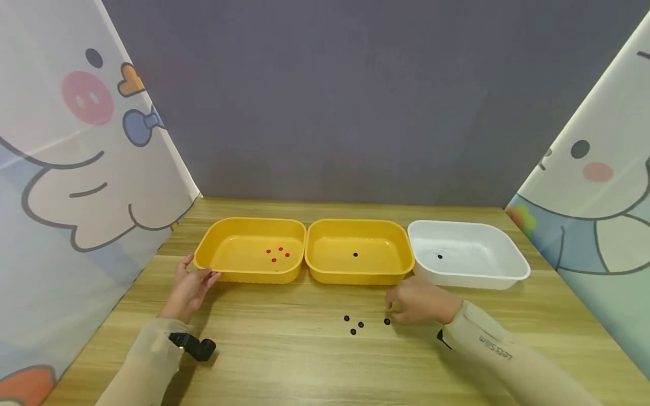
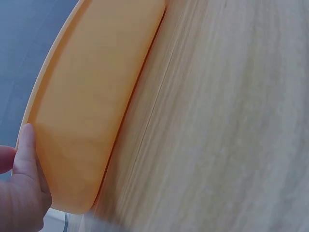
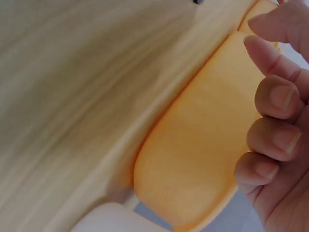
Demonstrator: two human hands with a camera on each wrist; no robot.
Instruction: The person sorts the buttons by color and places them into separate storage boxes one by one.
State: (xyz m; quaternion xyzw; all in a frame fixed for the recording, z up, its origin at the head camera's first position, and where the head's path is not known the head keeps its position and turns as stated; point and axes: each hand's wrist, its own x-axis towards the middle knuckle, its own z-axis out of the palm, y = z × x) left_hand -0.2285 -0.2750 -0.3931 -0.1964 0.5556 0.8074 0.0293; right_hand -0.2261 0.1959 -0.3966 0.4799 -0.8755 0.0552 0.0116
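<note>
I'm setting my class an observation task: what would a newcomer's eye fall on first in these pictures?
Probably the bright row on the wood-grain table: a yellow oblong plastic left tray, a matching yellow middle tray and a white oblong right tray. Four small round black discs lie in front of the middle tray, near the person's bare right hand, while the left hand grips the left tray's rim.

2 yellow trays [image 1: 249,277], 1 white tray [image 1: 472,281], red discs [image 1: 274,260], black buttons [image 1: 361,325], wood-grained tan table [image 1: 284,361]
</note>
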